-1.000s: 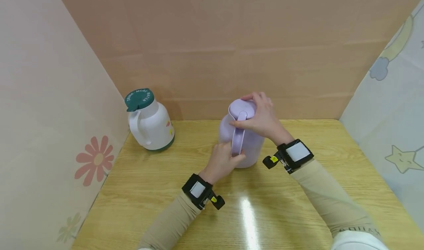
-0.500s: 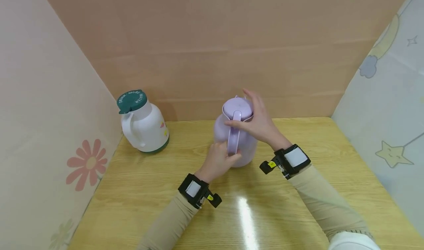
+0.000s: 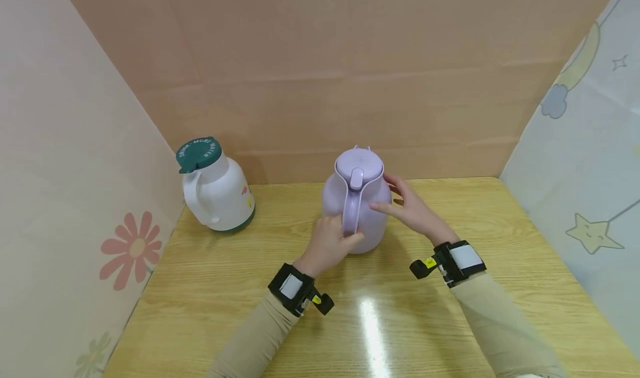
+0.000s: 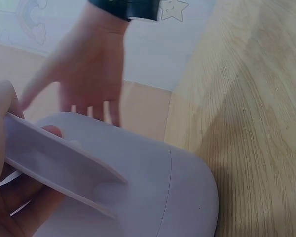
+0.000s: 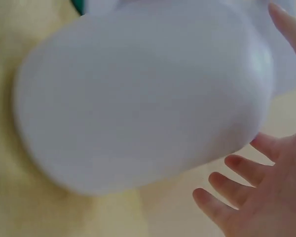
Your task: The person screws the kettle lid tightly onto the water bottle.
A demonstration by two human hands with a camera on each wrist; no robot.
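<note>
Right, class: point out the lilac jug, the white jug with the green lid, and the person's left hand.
lilac jug [image 3: 374, 222], head view, on its body right of the handle.
white jug [image 3: 227, 194], head view, on its body.
left hand [image 3: 327, 247], head view, on the back of the hand.

Left fingers [image 3: 350, 239]: tips hidden behind the jug handle [image 3: 351, 211].
Lilac jug [image 5: 143, 94]: blurred in right wrist view, cut by top edge.
White jug [image 3: 217, 192] decals: too small to read.
</note>
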